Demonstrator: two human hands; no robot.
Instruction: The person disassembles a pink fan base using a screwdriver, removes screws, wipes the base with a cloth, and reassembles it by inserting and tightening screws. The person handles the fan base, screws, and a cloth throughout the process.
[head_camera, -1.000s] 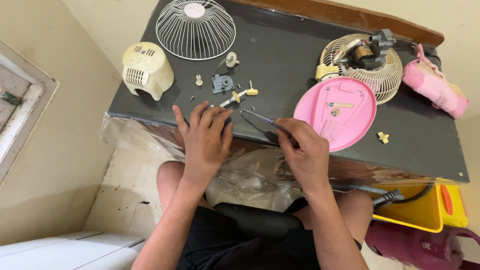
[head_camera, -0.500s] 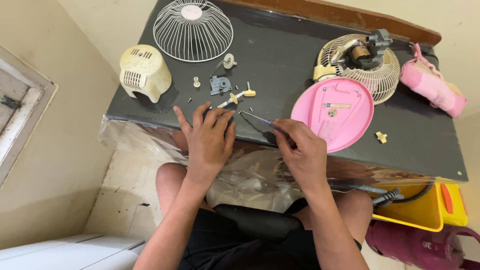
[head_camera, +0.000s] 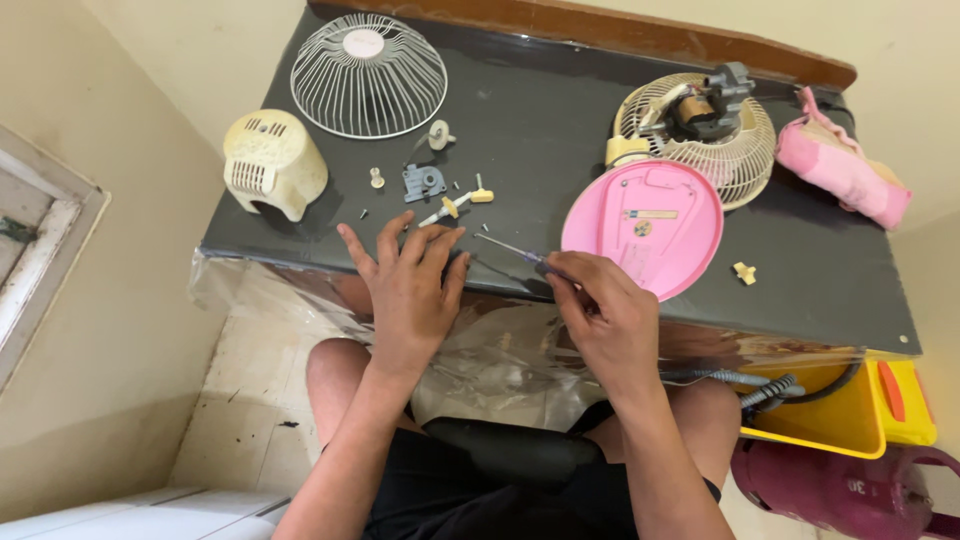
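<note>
The right hand gripped a screwdriver at the counter's near edge, its thin shaft lying nearly flat and pointing up-left toward the left hand, which rested flat with fingers spread, holding nothing, beside the pink fan base.

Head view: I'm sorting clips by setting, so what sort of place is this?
Probably a home repair corner, not a fitted workshop: a small dark table against a plain cream wall, a dismantled fan's white wire grille and round pink plastic base, and a tiled floor.
</note>
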